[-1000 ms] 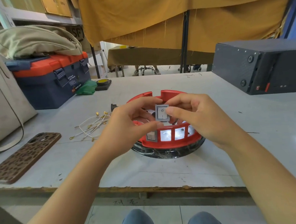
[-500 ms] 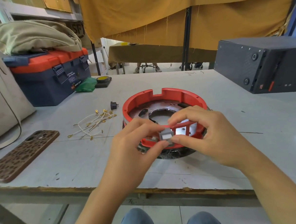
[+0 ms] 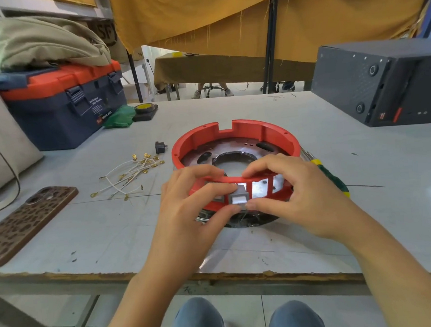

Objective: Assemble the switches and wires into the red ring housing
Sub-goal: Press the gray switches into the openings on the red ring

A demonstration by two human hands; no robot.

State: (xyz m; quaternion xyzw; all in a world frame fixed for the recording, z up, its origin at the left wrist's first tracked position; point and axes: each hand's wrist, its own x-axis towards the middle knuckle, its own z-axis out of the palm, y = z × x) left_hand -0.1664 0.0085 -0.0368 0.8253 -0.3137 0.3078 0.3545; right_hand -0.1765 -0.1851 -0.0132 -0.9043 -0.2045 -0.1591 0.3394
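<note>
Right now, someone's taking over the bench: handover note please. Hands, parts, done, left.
Left hand and right hand: both pinch the grey rocker switch at a slot in the near wall of the red ring housing.
Done: one switch looks seated in the slot to its left, partly hidden.
Left: seat this one; slots to its right are open; black switch and terminal wires lie loose on the table.
</note>
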